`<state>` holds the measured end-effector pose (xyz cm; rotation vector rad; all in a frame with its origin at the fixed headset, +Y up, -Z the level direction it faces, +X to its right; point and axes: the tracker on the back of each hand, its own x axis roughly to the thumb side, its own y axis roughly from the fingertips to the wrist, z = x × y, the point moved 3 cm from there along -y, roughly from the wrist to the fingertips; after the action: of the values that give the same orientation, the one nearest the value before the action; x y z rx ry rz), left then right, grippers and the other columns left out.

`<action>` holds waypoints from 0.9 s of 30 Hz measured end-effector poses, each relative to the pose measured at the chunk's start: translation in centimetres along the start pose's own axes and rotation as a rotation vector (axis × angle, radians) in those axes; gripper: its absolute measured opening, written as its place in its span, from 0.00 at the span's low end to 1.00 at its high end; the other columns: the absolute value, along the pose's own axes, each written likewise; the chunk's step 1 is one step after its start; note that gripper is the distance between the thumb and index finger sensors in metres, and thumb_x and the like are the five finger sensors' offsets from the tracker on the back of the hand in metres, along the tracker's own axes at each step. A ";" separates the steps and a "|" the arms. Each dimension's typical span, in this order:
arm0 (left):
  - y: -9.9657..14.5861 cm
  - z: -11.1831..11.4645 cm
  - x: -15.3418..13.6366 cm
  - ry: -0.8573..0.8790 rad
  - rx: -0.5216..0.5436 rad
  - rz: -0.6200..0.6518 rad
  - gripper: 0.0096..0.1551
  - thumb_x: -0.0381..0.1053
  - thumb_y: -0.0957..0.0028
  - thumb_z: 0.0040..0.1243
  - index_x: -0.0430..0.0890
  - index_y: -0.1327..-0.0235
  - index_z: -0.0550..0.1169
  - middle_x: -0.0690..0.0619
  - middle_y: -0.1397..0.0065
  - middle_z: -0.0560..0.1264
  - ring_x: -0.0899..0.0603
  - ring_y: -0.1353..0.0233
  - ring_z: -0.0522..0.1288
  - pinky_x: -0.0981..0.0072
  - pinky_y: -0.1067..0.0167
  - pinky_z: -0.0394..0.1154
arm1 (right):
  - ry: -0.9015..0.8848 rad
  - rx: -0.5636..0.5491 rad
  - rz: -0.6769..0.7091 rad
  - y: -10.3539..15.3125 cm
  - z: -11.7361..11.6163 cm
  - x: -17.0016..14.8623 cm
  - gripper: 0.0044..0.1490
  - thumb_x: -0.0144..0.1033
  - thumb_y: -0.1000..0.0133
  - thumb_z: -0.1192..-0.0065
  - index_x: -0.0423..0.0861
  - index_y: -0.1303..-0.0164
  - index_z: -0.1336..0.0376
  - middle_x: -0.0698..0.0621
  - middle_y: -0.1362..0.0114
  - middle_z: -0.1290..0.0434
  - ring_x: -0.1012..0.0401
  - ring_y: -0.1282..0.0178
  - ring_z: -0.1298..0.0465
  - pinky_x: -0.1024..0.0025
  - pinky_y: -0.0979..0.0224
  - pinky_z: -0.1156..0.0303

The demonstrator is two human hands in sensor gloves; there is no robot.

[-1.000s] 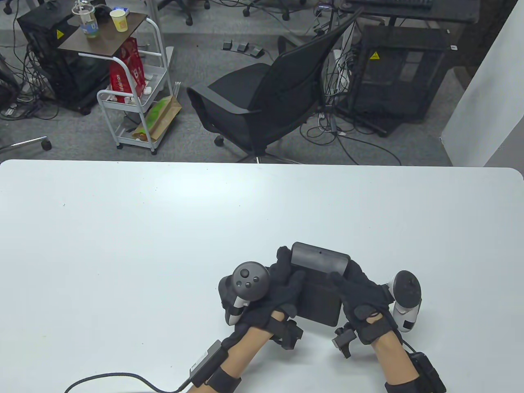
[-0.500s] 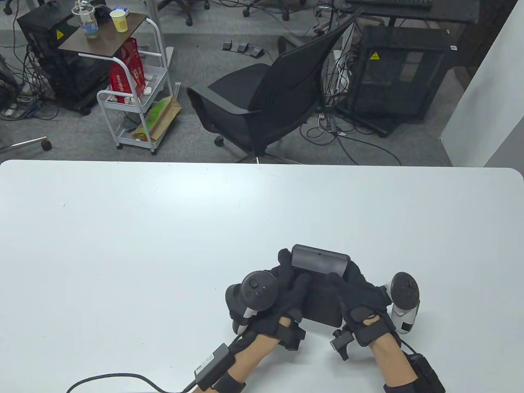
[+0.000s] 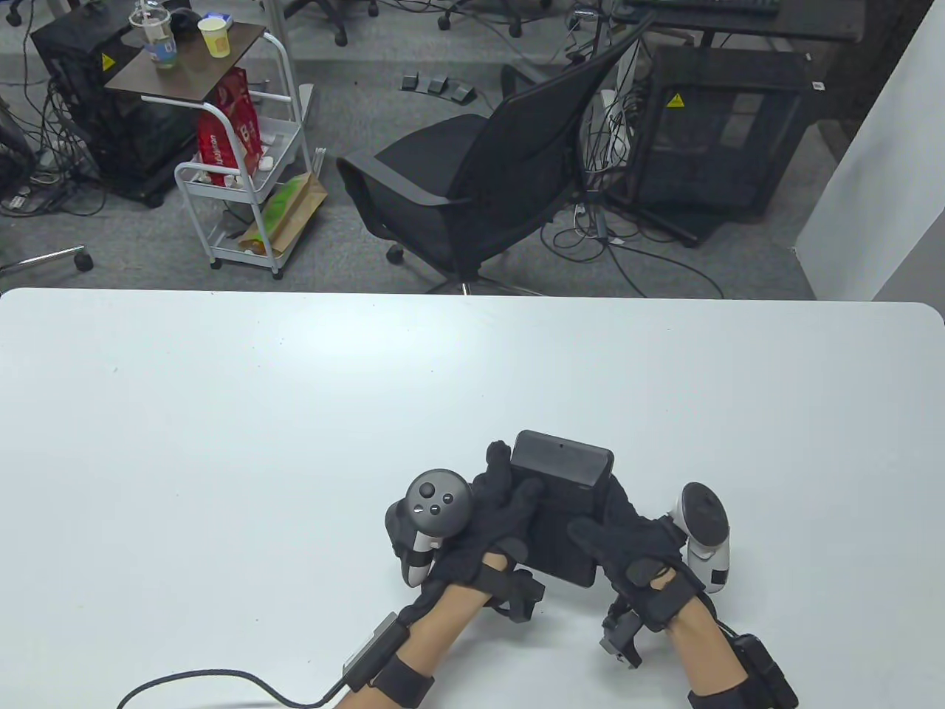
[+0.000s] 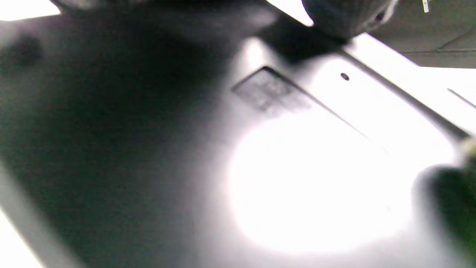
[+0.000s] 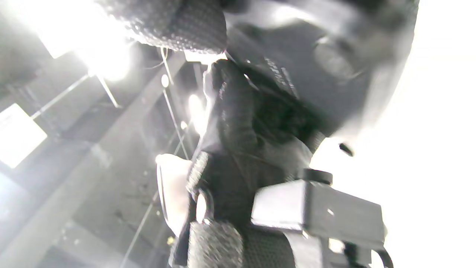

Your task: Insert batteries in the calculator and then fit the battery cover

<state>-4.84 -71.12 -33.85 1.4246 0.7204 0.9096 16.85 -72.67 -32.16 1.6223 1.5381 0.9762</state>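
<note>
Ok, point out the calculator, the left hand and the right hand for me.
calculator (image 3: pixel 562 458): table view, on its dark raised far end.
left hand (image 3: pixel 483 528): table view, on the gloved back of the hand.
right hand (image 3: pixel 635 543): table view, on the gloved back of the hand.

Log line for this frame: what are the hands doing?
left hand: holds calculator | right hand: holds calculator | calculator: back up | table: white

The calculator (image 3: pixel 561 517) is a dark, flat slab lying back-side up near the desk's front edge, slightly askew. A raised rounded bar runs along its far end, with a small hole at its middle.
</note>
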 end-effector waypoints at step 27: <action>-0.5 -2.6 0.2 -0.238 0.133 0.132 0.55 0.75 0.60 0.58 0.46 0.25 0.61 0.39 0.22 0.61 0.29 0.25 0.62 0.31 0.33 0.59 | 0.798 -0.569 -0.014 3.1 6.2 4.6 0.41 0.29 0.44 0.35 0.38 0.24 0.50 0.27 0.31 0.33 0.28 0.42 0.26 0.36 0.46 0.28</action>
<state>-6.95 -69.55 -34.42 1.6815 0.5199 0.7867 23.85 -68.14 -32.10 0.8420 1.5136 1.9886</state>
